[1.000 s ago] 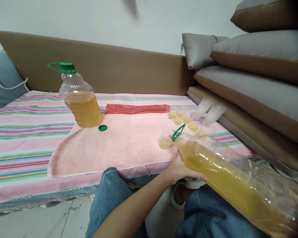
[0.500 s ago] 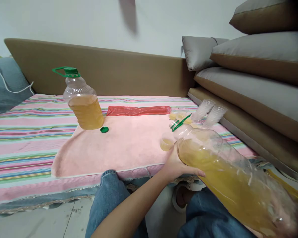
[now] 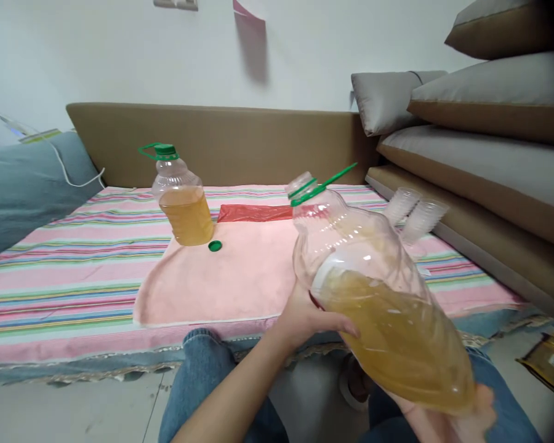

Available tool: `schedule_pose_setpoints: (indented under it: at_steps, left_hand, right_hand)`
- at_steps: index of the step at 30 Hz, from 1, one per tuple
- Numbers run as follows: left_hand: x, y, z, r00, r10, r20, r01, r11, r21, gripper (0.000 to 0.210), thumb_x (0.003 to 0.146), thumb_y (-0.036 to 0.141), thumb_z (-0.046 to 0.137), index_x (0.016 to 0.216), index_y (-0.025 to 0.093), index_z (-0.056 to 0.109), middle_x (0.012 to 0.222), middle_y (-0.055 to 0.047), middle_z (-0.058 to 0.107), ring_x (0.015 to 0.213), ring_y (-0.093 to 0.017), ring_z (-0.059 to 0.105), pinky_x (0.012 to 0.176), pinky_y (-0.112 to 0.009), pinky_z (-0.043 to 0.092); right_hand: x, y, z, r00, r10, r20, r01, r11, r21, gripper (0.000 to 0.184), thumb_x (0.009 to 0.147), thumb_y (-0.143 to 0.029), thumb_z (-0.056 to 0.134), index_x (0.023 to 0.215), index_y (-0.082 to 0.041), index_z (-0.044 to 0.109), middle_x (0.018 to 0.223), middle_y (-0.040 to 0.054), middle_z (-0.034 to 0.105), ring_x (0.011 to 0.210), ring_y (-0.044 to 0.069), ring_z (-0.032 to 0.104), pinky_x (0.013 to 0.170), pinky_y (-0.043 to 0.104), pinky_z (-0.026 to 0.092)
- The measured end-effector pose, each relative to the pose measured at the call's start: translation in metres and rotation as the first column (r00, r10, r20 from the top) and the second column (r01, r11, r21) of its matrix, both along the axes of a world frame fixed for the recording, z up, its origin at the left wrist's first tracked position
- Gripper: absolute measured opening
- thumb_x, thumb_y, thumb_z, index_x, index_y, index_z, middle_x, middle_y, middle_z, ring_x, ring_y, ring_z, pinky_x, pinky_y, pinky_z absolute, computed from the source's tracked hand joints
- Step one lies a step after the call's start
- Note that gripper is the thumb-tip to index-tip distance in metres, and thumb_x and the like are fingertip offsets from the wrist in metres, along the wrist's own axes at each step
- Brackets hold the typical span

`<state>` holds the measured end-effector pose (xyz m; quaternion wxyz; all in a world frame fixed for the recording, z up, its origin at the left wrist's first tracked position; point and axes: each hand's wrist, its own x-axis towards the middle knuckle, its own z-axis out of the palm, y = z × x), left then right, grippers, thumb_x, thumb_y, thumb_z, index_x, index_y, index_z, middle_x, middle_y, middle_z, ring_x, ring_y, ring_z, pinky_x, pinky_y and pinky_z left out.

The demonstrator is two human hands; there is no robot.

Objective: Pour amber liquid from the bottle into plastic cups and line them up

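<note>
A large clear plastic bottle (image 3: 388, 332) of yellow liquid is held up and tilted over my knees, its uncapped neck with a green ring pointing up to the left. My left hand (image 3: 309, 317) grips its side near the shoulder, thumb across the front. My right hand (image 3: 457, 412) supports the base from below; part of its fingers shows through the plastic. A green cap (image 3: 215, 245) lies on the pink cloth (image 3: 231, 277). Left of it stands a second bottle (image 3: 187, 212), partly full, with a green cap and handle. The small cups seen earlier are hidden behind the held bottle.
Two stacks of clear plastic cups (image 3: 422, 220) lean at the right of the striped bedspread (image 3: 96, 258). A flat red plastic bag (image 3: 253, 213) lies behind the cloth. Grey-brown cushions (image 3: 484, 147) are piled on the right. A yellow package (image 3: 547, 363) is on the floor.
The bottle's neck has risen and its base has swung in toward my lap, so it tilts more upright. The liquid has run back from the neck. The camera view has shifted slightly.
</note>
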<state>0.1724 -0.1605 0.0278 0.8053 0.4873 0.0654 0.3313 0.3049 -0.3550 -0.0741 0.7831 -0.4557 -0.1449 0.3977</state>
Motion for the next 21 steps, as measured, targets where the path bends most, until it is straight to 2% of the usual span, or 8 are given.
schedule_pose_setpoints:
  at_steps: [2,4,6,8,13,17,21]
  left_hand:
    - [-0.017,0.011,0.001,0.993,0.121,0.002,-0.121,0.992,0.029,0.139,0.038,0.035,0.097,0.153,0.032,0.020,0.137,-0.015,0.058,0.130,-0.039,0.053,0.107,-0.054,0.044]
    - [-0.036,0.024,0.001,0.964,0.264,0.024,-0.265,0.962,0.066,0.134,0.045,0.034,0.095,0.153,0.035,0.016,0.138,-0.014,0.058,0.130,-0.036,0.055,0.108,-0.053,0.044]
    - [-0.055,0.037,0.001,0.923,0.384,0.034,-0.385,0.917,0.106,0.130,0.050,0.036,0.094,0.152,0.036,0.013,0.140,-0.014,0.058,0.127,-0.035,0.058,0.107,-0.054,0.045]
    - [-0.075,0.051,0.002,0.871,0.490,0.029,-0.488,0.859,0.156,0.130,0.048,0.038,0.094,0.151,0.034,0.015,0.138,-0.015,0.060,0.125,-0.035,0.060,0.107,-0.055,0.045]
    - [-0.120,0.084,0.005,0.730,0.684,0.008,-0.662,0.704,0.257,0.132,0.041,0.034,0.096,0.148,0.034,0.019,0.135,-0.015,0.062,0.126,-0.034,0.059,0.108,-0.053,0.045]
    - [-0.149,0.111,0.009,0.597,0.802,0.011,-0.757,0.559,0.339,0.131,0.040,0.030,0.096,0.147,0.033,0.021,0.136,-0.015,0.061,0.129,-0.033,0.057,0.110,-0.052,0.043]
    - [-0.171,0.136,0.014,0.467,0.882,0.058,-0.825,0.411,0.389,0.126,0.040,0.030,0.096,0.146,0.031,0.027,0.138,-0.015,0.058,0.135,-0.033,0.051,0.112,-0.052,0.041]
  right_hand:
    - [-0.017,0.023,0.000,0.998,0.028,-0.063,-0.026,0.999,0.029,0.078,0.075,-0.084,0.063,0.139,-0.040,0.055,0.123,0.0086,0.065,0.127,0.038,0.050,0.098,0.065,0.047]
    - [-0.035,0.049,0.003,0.989,0.110,-0.096,-0.102,0.991,0.082,0.081,0.074,-0.083,0.067,0.138,-0.035,0.058,0.124,0.0104,0.064,0.126,0.039,0.050,0.099,0.064,0.046]
    - [-0.053,0.075,0.008,0.970,0.203,-0.136,-0.185,0.974,0.133,0.075,0.077,-0.081,0.067,0.134,-0.033,0.062,0.126,0.0093,0.063,0.124,0.037,0.052,0.101,0.061,0.045]
    - [-0.069,0.101,0.013,0.931,0.311,-0.191,-0.278,0.944,0.178,0.067,0.079,-0.078,0.066,0.129,-0.033,0.065,0.126,0.0073,0.063,0.123,0.036,0.053,0.102,0.058,0.044]
    - [-0.103,0.168,0.024,0.780,0.583,-0.225,-0.518,0.805,0.291,0.063,0.085,-0.071,0.062,0.130,-0.027,0.062,0.134,0.0081,0.058,0.126,0.033,0.051,0.103,0.055,0.044]
    - [-0.128,0.220,0.027,0.684,0.685,-0.251,-0.604,0.725,0.333,0.066,0.094,-0.073,0.043,0.132,-0.022,0.056,0.135,0.0133,0.056,0.122,0.032,0.055,0.100,0.057,0.044]
    - [-0.155,0.265,0.031,0.593,0.787,-0.171,-0.666,0.599,0.444,0.071,0.100,-0.071,0.024,0.139,-0.018,0.050,0.140,0.0133,0.052,0.126,0.029,0.052,0.100,0.052,0.046]
